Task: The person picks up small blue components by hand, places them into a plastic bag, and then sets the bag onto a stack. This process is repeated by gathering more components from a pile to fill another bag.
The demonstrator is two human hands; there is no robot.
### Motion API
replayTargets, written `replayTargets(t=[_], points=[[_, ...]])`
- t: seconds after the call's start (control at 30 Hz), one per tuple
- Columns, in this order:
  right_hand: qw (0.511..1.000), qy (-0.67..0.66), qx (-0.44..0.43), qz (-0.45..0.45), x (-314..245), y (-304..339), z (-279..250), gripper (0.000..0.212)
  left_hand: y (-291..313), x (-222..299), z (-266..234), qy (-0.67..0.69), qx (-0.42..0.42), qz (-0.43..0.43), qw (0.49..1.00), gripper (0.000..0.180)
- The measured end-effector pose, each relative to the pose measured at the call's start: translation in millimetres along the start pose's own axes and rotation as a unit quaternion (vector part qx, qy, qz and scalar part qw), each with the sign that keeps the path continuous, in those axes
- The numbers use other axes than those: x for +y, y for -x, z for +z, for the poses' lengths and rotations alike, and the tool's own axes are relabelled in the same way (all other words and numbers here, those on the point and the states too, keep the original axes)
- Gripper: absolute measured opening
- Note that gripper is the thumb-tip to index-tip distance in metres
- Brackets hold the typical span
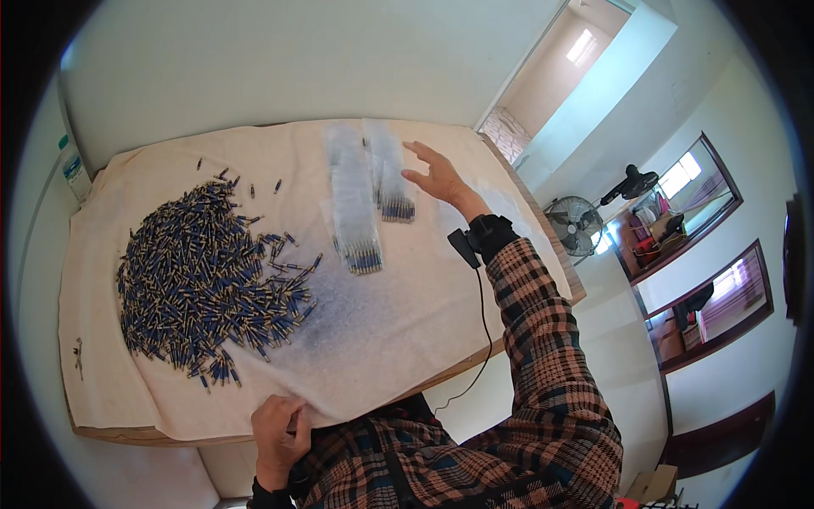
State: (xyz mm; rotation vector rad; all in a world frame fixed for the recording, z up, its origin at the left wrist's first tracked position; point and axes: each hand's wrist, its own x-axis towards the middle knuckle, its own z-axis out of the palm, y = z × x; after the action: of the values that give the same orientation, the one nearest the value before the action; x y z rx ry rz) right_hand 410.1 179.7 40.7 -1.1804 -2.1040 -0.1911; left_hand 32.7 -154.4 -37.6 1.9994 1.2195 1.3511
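- Right fingers [410,146] spread wide, thumb apart, nothing visibly gripped; the right hand [443,176] is just beside the upper end of the right-hand clear sleeves [387,161], whether touching I cannot tell.
- Left hand [281,428] curls at the near edge, fingers nearly closed; whether they pinch anything, I cannot tell.
- Two overlapping runs of sleeves lie flat, filled ends toward the person, probably so the rows of blue pieces [365,260] stay together and within reach.
- The big heap of blue-and-brass cylinders [203,276] sits left on a cream cloth [407,314], whose nap likely checks rolling; a few lie loose beyond it.
- Smudged bluish cloth between heap and near edge gives working room; more lies right of the sleeves.
- The surface [462,368] shows its wooden edge near and right; a black cable [487,318] hangs from the right wrist across the near edge.
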Motion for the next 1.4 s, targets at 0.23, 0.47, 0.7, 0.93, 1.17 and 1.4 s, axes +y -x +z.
replayTargets(t=[0.23,0.47,0.7,0.93,1.17,1.4], points=[[0.941,0.163,-0.118,0.271,49.3,21.9,29.0,0.05,0.9,-2.2,-0.3,-0.011,-0.008,0.01,1.0,0.018],[0.901,-0.043,-0.164,0.4,70.2,25.3,59.3,0.044,-2.2,-1.6,5.4,-0.016,-0.028,0.008,0.999,0.018],[0.909,-0.145,-0.046,0.388,36.8,6.9,40.7,0.03,-0.7,1.9,6.7,-0.043,-0.044,-0.019,0.998,0.017],[0.936,-0.141,-0.104,0.305,30.0,47.4,-60.3,0.025,0.0,1.3,6.4,-0.045,-0.037,-0.027,0.998,0.017],[0.951,0.197,-0.098,0.217,14.1,127.3,-55.5,0.036,0.3,2.4,8.1,-0.057,-0.04,-0.02,0.997,0.015],[0.883,0.218,-0.163,0.382,-12.8,133.3,-52.9,0.067,0.1,3.8,12.0,-0.062,-0.032,-0.016,0.997,0.012]])
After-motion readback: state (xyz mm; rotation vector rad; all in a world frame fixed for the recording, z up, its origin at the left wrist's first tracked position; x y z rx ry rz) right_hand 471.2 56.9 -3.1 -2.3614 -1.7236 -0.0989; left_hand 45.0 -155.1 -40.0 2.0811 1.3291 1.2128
